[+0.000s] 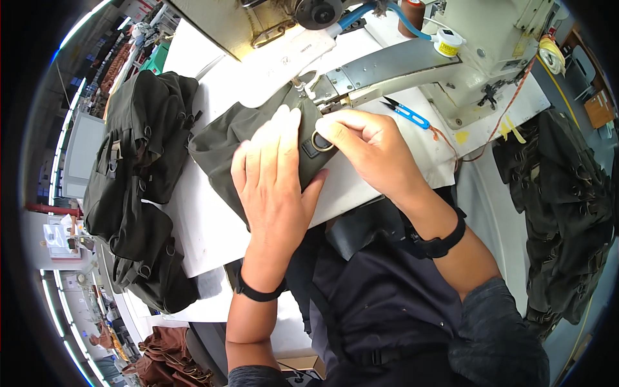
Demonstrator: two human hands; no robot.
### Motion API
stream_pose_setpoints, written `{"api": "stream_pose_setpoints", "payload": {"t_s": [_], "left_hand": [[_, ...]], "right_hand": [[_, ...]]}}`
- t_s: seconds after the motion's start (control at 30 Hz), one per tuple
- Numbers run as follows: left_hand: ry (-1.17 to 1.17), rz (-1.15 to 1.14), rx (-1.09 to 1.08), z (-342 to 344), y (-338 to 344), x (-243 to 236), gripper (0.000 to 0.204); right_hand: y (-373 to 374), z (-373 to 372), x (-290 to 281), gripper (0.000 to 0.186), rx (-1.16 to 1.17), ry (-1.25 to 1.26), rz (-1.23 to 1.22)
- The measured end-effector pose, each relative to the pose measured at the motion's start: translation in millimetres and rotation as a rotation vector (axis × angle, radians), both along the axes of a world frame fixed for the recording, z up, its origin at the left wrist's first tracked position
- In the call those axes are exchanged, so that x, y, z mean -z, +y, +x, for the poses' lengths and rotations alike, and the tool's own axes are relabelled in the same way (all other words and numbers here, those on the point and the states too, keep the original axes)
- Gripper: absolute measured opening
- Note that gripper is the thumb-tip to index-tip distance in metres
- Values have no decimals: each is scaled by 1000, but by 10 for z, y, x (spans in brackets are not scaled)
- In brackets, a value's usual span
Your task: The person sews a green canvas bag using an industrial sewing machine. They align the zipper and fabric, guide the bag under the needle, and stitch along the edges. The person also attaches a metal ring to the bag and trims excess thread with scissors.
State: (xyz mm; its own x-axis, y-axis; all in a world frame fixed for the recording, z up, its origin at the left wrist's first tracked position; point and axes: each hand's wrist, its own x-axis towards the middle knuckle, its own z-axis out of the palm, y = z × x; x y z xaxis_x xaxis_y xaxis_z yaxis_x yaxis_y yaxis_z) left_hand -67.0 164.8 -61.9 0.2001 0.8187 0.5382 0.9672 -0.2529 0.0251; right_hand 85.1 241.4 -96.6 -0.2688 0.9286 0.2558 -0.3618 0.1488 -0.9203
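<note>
While left hand (274,184) is lying unclenched on cloth (220,146), my right hand (375,152) is pinching its edge by ring (314,145); I'm wanting light, even tension, no tugging.

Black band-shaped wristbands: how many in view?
2. One black wristband circles the wrist of the left hand, flat on the dark olive fabric piece; another black wristband circles the wrist of the right hand. None seem hidden.
</note>
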Motion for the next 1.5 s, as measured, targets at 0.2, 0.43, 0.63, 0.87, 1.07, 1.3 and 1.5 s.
{"api": "stream_pose_setpoints", "payload": {"t_s": [0.2, 0.43, 0.63, 0.87, 1.07, 1.3, 1.5], "left_hand": [[-44, 94, -41, 96, 129, 344, 83], [-74, 129, 237, -428, 449, 263, 68], [-120, -34, 267, -373, 370, 1, 73], [-126, -75, 251, -437, 383, 16, 78], [-121, -73, 242, -386, 352, 21, 81], [-14, 11, 107, -251, 225, 78, 81], [-66, 13, 59, -142, 76, 138, 74]], "right_hand": [[82, 88, 18, 21, 2, -129, 5], [-25, 7, -158, 21, -48, -118, -87], [-6, 141, -271, 36, -46, -199, -82], [117, 9, -443, 64, 21, -202, -128], [226, -62, -277, 63, 37, -334, -178], [-21, -22, -131, 27, -31, -39, -136], [66, 48, -170, 22, -203, 50, -366]]}}
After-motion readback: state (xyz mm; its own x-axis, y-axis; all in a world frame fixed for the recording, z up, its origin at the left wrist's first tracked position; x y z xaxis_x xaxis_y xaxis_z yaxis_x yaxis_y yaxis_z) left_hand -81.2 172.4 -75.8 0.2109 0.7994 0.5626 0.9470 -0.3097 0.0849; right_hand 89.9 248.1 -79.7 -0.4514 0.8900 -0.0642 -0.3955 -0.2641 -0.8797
